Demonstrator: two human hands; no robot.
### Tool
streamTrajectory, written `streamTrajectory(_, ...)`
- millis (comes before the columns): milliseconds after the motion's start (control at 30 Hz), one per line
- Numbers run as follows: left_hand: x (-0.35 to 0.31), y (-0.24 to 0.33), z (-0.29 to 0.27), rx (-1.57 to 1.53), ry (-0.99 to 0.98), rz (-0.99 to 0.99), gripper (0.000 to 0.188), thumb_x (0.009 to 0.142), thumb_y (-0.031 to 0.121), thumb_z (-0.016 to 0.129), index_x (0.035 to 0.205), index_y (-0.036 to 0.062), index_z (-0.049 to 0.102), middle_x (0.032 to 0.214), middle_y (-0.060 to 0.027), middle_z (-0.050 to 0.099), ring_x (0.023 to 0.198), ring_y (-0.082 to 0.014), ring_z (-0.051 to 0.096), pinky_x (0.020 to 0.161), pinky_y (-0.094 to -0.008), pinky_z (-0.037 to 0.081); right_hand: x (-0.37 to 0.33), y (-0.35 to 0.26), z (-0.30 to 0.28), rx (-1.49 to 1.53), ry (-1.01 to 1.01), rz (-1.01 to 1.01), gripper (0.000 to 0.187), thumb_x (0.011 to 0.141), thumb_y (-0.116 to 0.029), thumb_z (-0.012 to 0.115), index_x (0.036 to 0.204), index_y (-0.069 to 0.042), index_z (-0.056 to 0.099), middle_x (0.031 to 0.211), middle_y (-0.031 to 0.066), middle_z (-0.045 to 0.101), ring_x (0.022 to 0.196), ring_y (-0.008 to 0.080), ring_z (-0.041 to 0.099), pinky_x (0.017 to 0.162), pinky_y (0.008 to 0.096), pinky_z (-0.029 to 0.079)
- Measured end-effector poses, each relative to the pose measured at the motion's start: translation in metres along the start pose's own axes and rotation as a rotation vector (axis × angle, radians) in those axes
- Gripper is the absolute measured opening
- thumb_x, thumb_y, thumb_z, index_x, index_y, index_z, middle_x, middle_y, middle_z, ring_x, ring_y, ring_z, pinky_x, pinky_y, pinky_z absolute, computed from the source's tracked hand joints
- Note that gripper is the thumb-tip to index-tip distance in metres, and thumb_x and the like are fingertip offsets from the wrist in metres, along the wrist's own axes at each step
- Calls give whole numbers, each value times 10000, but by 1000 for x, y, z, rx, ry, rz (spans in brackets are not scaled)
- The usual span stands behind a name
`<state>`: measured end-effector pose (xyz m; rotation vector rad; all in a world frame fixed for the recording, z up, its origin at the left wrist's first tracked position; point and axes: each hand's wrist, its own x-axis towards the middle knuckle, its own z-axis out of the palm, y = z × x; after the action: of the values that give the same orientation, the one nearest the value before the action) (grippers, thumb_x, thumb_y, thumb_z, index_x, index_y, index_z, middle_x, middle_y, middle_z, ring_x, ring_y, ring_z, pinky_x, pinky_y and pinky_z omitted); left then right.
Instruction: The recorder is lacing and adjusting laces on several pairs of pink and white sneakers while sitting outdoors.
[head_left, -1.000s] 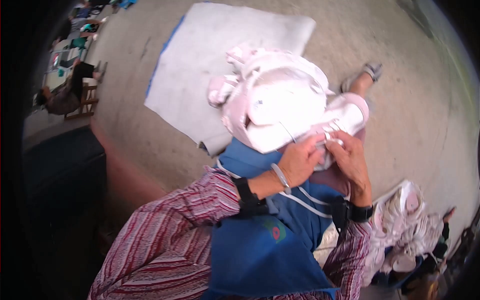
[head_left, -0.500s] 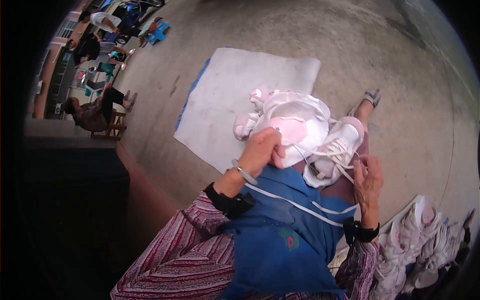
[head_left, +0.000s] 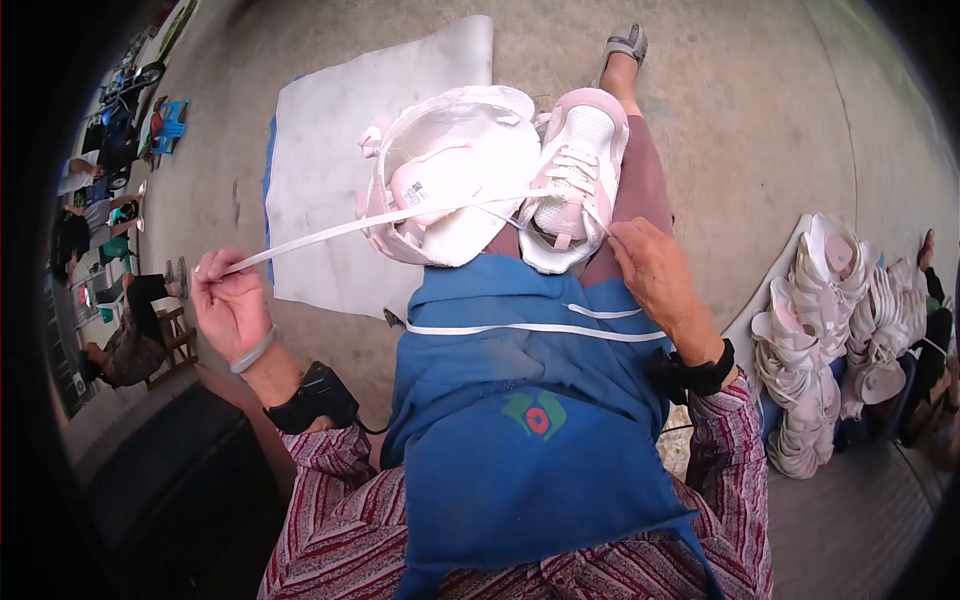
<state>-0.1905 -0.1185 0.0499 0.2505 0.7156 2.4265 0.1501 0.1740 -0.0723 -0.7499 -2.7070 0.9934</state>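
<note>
Tautly, left fingers (head_left: 215, 268) pinch white lace (head_left: 320, 238); right fingers (head_left: 630, 243) pinch lace beside shoe (head_left: 573, 175).

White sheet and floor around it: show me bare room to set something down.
Beyond the lace, the sheet is bare between its blue edge and the pale bundle; so is the floor between the outstretched leg and the shoe pile at right. Crowded: around the laced shoe, with bundle, right hand, and lace running to the left hand.

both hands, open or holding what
Left hand: closed on the white lace, drawn out from the shoe.
Right hand: closed on lace close beside the shoe.
</note>
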Motion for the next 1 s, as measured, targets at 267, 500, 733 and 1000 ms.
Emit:
streamTrajectory(267, 6, 1, 2, 404, 62, 78, 149, 960, 155, 425, 899, 31, 479, 770, -43, 431, 598, -120, 375, 546, -256, 324, -5, 23, -44, -93, 139, 144, 89, 833, -72, 544, 887, -28, 600, 767, 180, 595, 725, 363, 591, 617, 416, 471)
streamTrajectory(500, -14, -122, 54, 881, -32, -162, 154, 936, 69, 466, 1053, -4, 535, 901, -51, 542, 588, -52, 391, 532, -184, 337, -5, 21, -37, -80, 51, 205, 114, 849, -74, 534, 912, -10, 605, 791, 210, 581, 711, 392, 574, 624, 420, 458)
streamTrajectory(733, -4, -193, 69, 1376, -284, -327, 154, 906, 49, 509, 1002, 2, 621, 866, -22, 620, 662, -50, 497, 583, -192, 423, -11, 3, -51, 509, -115, 554, 168, 885, -164, 571, 911, -10, 634, 619, 43, 572, 501, 130, 520, 468, 263, 393)
streamTrajectory(1000, 78, -92, 66, 1488, -232, 295, 291, 895, 129, 584, 1171, 37, 590, 906, -37, 665, 591, 8, 409, 500, -129, 333, -28, 26, -51, 659, 4, 647, 207, 912, -194, 540, 921, -14, 643, 625, -23, 544, 493, 24, 441, 429, 172, 341)
